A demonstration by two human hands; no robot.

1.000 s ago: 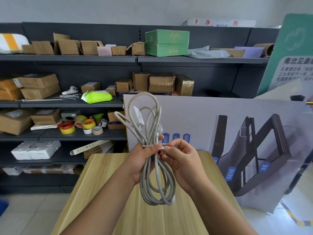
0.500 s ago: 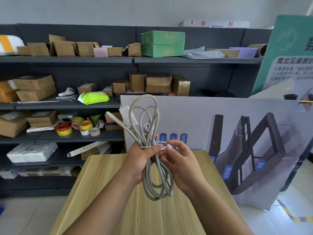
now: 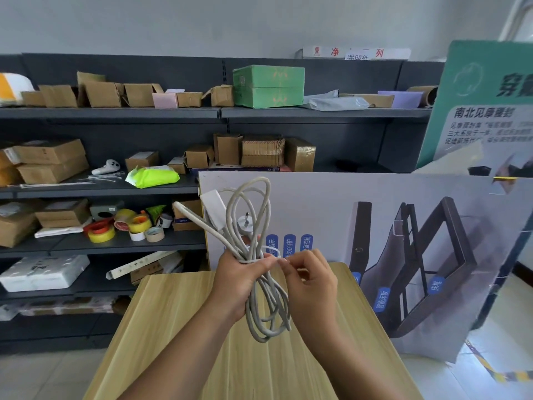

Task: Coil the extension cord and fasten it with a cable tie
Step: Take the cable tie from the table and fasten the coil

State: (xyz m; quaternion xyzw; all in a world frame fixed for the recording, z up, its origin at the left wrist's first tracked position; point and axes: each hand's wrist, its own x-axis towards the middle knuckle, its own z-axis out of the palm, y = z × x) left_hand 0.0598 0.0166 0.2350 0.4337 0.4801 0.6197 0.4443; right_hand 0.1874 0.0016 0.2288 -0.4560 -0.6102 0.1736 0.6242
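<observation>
I hold a coiled grey extension cord (image 3: pixel 269 307) upright above the wooden table (image 3: pixel 178 327). My left hand (image 3: pixel 238 280) grips the bundle at its waist. Loops rise above the fist and hang below it. The white socket end (image 3: pixel 214 207) and the round plug (image 3: pixel 246 225) stick up among the upper loops. A thin white cable tie (image 3: pixel 271 252) circles the bundle at the waist. My right hand (image 3: pixel 310 281) pinches the tie's free end just right of the cord.
Dark shelves (image 3: pixel 115 180) behind the table hold cardboard boxes, tape rolls (image 3: pixel 121 225) and loose cable ties (image 3: pixel 101 177). A large printed board (image 3: pixel 403 226) leans against the table's far right side. Tiled floor lies on both sides.
The cord bundle and both hands stay together at the same spot. My right fingers have shifted slightly along the tie's end, and the upper loops have tilted a little.
</observation>
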